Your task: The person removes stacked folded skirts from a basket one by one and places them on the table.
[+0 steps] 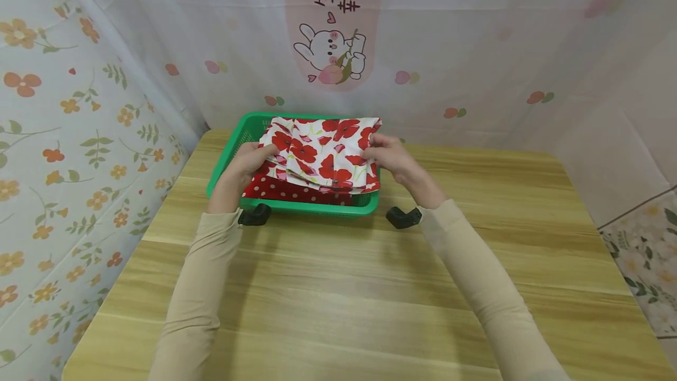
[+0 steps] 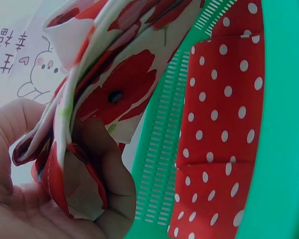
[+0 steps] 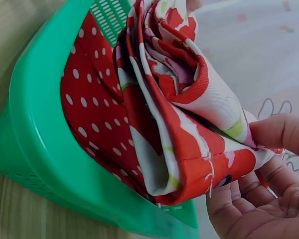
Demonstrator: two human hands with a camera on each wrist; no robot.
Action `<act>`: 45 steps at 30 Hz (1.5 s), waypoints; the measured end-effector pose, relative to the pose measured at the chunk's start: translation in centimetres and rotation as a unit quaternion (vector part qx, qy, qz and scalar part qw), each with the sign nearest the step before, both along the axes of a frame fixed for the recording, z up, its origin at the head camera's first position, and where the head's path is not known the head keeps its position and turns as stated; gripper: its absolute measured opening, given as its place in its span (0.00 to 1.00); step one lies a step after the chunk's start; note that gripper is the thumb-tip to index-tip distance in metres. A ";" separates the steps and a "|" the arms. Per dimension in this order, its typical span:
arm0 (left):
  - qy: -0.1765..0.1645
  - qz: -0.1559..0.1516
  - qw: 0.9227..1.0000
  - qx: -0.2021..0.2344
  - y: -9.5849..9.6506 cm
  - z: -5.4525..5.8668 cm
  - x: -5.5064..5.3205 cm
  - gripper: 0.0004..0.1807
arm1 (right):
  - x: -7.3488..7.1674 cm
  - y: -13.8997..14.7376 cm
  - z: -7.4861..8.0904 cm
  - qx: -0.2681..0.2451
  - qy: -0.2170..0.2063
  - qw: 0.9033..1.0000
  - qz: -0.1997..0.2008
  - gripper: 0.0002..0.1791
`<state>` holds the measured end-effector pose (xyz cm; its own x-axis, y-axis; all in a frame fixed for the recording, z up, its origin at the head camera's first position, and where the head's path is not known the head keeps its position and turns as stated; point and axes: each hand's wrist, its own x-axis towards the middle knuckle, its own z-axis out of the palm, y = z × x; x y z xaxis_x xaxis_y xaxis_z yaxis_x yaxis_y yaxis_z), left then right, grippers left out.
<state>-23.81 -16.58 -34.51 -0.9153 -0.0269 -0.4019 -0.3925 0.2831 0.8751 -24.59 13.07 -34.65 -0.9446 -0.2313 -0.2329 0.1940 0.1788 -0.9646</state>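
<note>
Both hands hold a folded white cloth with red poppies [image 1: 322, 154] over a green plastic basket [image 1: 301, 209]. My left hand [image 1: 247, 163] grips its left end, and in the left wrist view the fingers curl round several folded layers. At the right end, my right hand [image 1: 390, 156] pinches the cloth between thumb and fingers. The right wrist view shows the cloth's stacked folds [image 3: 189, 129] from the side, with a loose thread at a seam. Beneath it, a folded red cloth with white dots [image 2: 219, 114] lies in the basket.
The basket stands at the back of a wood-grain table [image 1: 338, 287], close to a printed white curtain [image 1: 455, 46]. A flower-patterned curtain [image 1: 69, 151] hangs along the left side. Black wrist mounts [image 1: 403, 217] stick out beside the sleeves near the basket's front.
</note>
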 end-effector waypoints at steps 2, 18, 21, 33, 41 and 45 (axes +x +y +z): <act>-0.002 0.001 1.000 0.008 0.2 0.1 0.0 0.28 | 0.1 0.3 0.2 0.002 0.002 1.000 0.000 0.12; 0.022 -0.018 0.999 0.021 2.1 1.0 0.5 0.29 | 1.0 2.8 1.7 0.011 0.032 0.999 0.003 0.16; 0.026 -0.023 0.999 0.018 2.4 1.1 0.5 0.28 | 1.1 3.2 1.9 0.017 0.037 0.999 0.003 0.16; 0.053 -0.044 0.997 0.023 4.1 1.5 0.8 0.24 | 1.9 5.1 2.7 0.028 0.051 0.998 0.001 0.18; 0.060 -0.058 0.996 0.037 5.2 1.7 0.8 0.24 | 2.2 6.3 2.8 0.022 0.064 0.998 -0.009 0.15; 0.065 -0.064 0.995 0.032 5.8 1.8 0.7 0.24 | 2.3 7.0 3.0 0.033 0.064 0.997 -0.010 0.16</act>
